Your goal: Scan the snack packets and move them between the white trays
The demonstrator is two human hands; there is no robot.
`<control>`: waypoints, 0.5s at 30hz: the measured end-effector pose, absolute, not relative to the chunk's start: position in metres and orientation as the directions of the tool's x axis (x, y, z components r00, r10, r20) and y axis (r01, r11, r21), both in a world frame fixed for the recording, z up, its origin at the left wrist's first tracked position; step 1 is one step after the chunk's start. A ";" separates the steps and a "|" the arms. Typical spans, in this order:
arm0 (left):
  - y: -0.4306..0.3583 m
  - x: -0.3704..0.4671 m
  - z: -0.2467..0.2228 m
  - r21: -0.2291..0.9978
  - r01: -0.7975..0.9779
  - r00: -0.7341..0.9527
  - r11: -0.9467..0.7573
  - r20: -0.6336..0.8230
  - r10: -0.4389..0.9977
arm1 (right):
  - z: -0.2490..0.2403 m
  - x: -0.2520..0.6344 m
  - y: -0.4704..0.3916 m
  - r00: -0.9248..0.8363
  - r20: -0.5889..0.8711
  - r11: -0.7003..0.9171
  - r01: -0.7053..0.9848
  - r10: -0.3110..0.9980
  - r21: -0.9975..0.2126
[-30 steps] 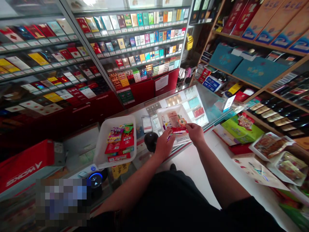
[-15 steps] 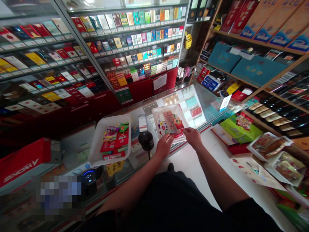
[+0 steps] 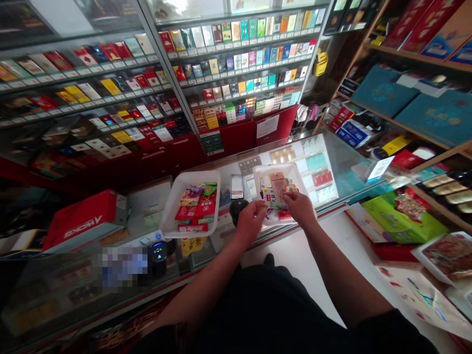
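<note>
Over the near edge of the right white basket [image 3: 301, 172], my right hand [image 3: 301, 210] is closed, with a small snack packet [image 3: 277, 205] at its fingertips. My left hand [image 3: 251, 221] is pinched just left of it, beside the basket's near left corner; what its fingers hold, if anything, is too small to make out. A long pink packet [image 3: 277, 183] lies in this basket among other colourful packets, partly hidden by my right hand. The left white basket [image 3: 167, 209] holds several snack packets [image 3: 197, 205], many of them red.
Both baskets stand on a glass display counter [image 3: 342, 162]. A black round-topped device [image 3: 236, 209] stands between them, partly behind my left hand. A red shoe-type box [image 3: 84, 219] lies at left. Cigarette shelves [image 3: 243, 46] line the back; a green package [image 3: 405, 214] sits at right.
The view has swung left, so the counter and baskets appear farther right. My hands have moved apart slightly; the left has drawn back from the small packet's end.
</note>
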State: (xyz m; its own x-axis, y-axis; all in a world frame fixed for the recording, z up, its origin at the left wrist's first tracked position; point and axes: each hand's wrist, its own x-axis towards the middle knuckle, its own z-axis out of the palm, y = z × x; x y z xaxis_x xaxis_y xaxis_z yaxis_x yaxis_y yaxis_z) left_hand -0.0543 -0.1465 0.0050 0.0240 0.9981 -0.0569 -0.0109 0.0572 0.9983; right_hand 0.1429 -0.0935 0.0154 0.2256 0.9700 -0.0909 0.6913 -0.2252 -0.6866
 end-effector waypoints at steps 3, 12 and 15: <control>-0.142 -0.082 0.006 0.998 -0.036 -0.048 0.059 -0.061 0.997 | 0.024 0.119 -0.086 0.174 -0.044 -0.153 0.679 0.984 -0.718; -0.129 -0.179 0.006 0.995 -0.020 -0.264 0.097 -0.099 0.960 | 0.037 0.025 -0.066 0.028 0.021 0.000 0.621 0.999 -0.784; -0.126 -0.210 0.001 0.993 0.043 -0.317 0.107 -0.088 0.944 | 0.037 -0.009 -0.061 -0.025 0.030 0.039 0.630 0.999 -0.776</control>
